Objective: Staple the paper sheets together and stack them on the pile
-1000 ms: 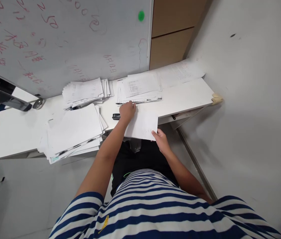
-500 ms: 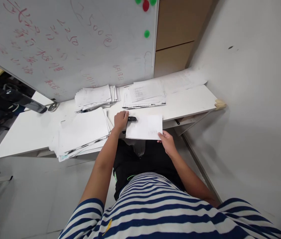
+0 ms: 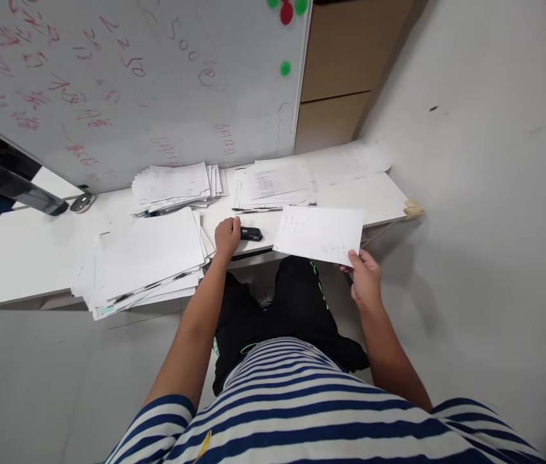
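Observation:
My left hand (image 3: 227, 238) is closed around the back end of a black stapler (image 3: 252, 234) at the desk's front edge. Its front part sticks out to the right of my fingers. A white sheaf of paper (image 3: 321, 233) with faint print is pinched at its lower right corner by my right hand (image 3: 364, 274), thumb on top. The sheaf is apart from the stapler, over the front edge of the desk. Beside my left hand lies a large stack of papers (image 3: 151, 254), its sheets uneven.
On the white desk (image 3: 379, 196), more paper piles stand at the back left (image 3: 171, 183) and back centre (image 3: 282, 180). A whiteboard (image 3: 132, 116) with red writing rises behind. A dark bottle (image 3: 21, 187) and a round metal object (image 3: 82, 203) are at left. The wall (image 3: 485, 225) bounds the right side.
My right hand has drawn the paper sheaf to the right, away from the stapler. My left hand stays closed on the stapler, and more of the stapler now shows.

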